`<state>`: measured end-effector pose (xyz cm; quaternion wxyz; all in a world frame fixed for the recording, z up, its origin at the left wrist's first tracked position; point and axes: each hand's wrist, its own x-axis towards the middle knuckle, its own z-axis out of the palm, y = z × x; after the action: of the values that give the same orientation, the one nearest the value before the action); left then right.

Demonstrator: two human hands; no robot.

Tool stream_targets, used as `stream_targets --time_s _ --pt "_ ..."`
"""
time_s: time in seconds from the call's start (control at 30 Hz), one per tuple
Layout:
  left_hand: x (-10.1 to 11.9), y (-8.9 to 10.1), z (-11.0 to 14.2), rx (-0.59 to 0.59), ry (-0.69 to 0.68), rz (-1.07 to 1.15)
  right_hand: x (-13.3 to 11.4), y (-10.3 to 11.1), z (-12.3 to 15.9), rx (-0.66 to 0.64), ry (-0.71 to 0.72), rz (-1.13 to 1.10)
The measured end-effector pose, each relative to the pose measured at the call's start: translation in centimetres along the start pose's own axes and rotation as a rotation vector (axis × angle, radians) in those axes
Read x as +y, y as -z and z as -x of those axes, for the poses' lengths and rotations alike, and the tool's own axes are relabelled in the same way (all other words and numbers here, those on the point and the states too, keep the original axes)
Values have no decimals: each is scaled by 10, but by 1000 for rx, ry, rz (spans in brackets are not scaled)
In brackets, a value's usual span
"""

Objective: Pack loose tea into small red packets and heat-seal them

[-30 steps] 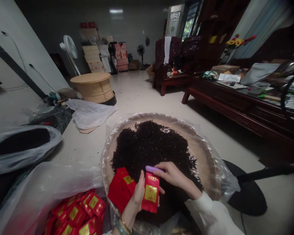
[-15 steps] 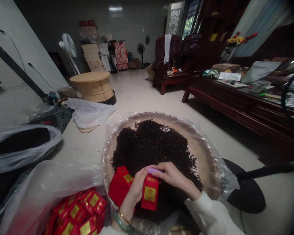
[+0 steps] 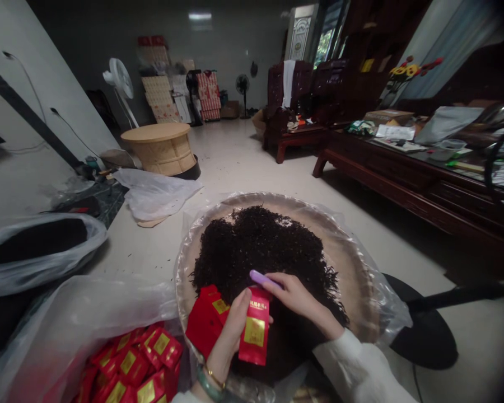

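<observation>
A red packet (image 3: 254, 336) with a gold label hangs upright from my left hand (image 3: 238, 316), which grips its left edge near the top. My right hand (image 3: 292, 291) is closed on a slim purple plastic stick (image 3: 262, 278), just above the packet's top edge and apart from it. What kind of tool the stick is, I cannot make out. Under both hands lies a heap of dark dried tea leaves (image 3: 256, 240) on a round, plastic-lined tray (image 3: 357, 268). More red packets (image 3: 205, 322) rest on the tray's left side, partly behind my left wrist.
At lower left, a clear plastic bag (image 3: 105, 296) holds several red packets (image 3: 130, 364). Another bag (image 3: 96, 238) of dark leaves lies farther left. A round wooden drum (image 3: 162, 154) stands beyond. To the right are a low wooden table (image 3: 403, 179) and a black fan base (image 3: 428, 341).
My right hand has lifted the purple stick off the packet's top edge, tilting it. In my left hand the packet has shifted slightly left and down.
</observation>
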<state>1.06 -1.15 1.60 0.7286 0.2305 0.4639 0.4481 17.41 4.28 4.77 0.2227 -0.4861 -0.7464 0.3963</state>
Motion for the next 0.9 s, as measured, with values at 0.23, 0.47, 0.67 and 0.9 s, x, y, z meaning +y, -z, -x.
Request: stream_targets --time_s 0.23,0.47,0.67,0.9 --pt "4 0 3 28 -51 -33 37 1 -8 250 -92 353" --pt "-8 3 -6 103 -197 -159 7 -24 5 90 78 -45" --pt "-9 7 -3 106 -210 -232 2 -30 8 62 129 -208" --pt "17 44 -6 134 -208 -423 10 -20 3 118 -98 -382"
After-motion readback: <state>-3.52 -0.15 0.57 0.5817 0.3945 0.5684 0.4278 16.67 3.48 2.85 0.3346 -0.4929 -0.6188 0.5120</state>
